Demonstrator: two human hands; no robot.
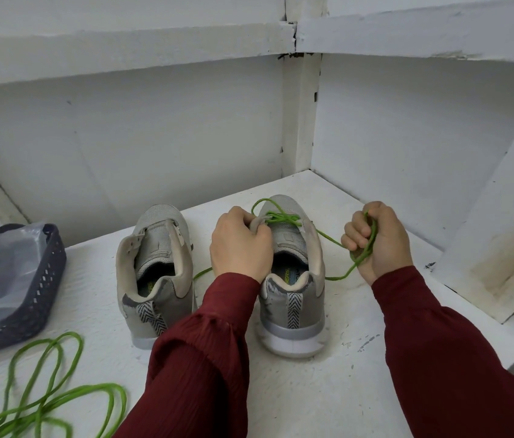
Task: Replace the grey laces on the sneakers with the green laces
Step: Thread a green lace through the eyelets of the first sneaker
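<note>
Pinches sneaker [293, 298] flap w/ L hand [239, 245], grips green lace [331, 238] in R hand [378, 238]; both forearms stretched fwd.

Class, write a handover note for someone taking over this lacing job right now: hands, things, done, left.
Left hand grips the part-laced sneaker at its eyelet edge; right hand grips the threaded green lace.
Bare sneaker stands beside it; spare green lace lies loose in front.
Done: grey laces off both, first crossings threaded.
Left: finish this sneaker, lace the other.
</note>
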